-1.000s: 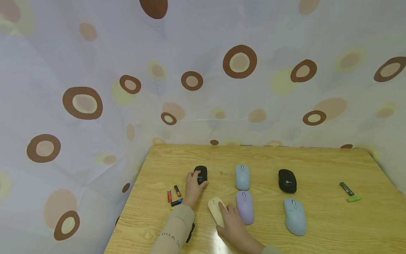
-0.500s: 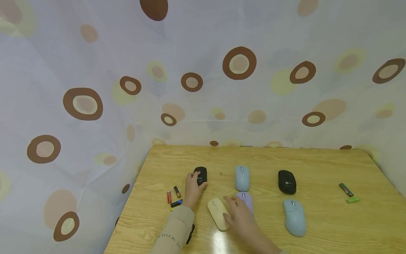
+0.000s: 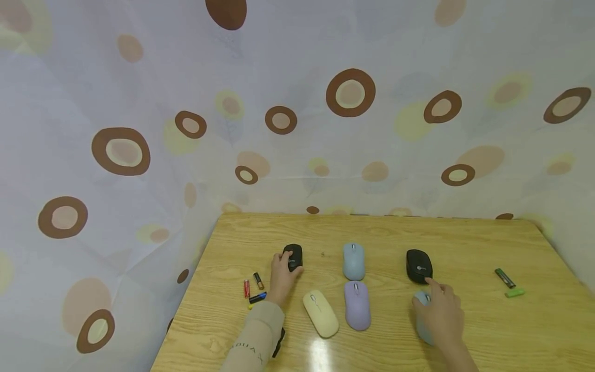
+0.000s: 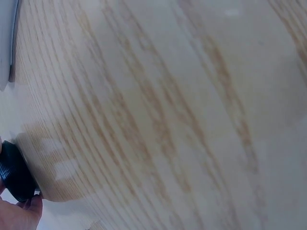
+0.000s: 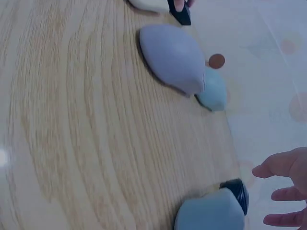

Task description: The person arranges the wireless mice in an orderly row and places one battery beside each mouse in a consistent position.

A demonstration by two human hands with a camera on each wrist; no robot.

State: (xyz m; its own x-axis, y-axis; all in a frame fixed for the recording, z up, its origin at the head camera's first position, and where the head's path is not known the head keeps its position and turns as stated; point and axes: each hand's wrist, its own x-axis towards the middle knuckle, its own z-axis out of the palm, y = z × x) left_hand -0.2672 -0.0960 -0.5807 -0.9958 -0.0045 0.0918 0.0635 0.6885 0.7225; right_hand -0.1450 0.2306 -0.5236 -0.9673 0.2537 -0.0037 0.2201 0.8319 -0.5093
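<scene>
My left hand [image 3: 282, 276] holds a black computer mouse [image 3: 295, 251] at the left, thumb on its near right side. In the left wrist view that black mouse [image 4: 16, 172] shows at the left edge, a fingertip against its end. Over the right-hand blue mouse [image 3: 424, 331] hovers my right hand [image 3: 445, 311], covering much of it. The right wrist view shows the right hand [image 5: 291, 187] with spread fingers, apart from the blue mouse [image 5: 211, 213]. Just beyond lies another black mouse [image 3: 419, 266].
A yellow mouse [image 3: 321, 313], a purple mouse [image 3: 357, 306] and a second blue mouse [image 3: 354, 261] lie mid-table. Several loose batteries [image 3: 247, 289] are left of my left forearm. A dark green battery [image 3: 504, 278] and a light green one [image 3: 515, 293] lie at the right.
My right hand has left the yellow mouse, passed the purple one and moved right to above the right-hand blue mouse. The left hand stays on the black mouse.
</scene>
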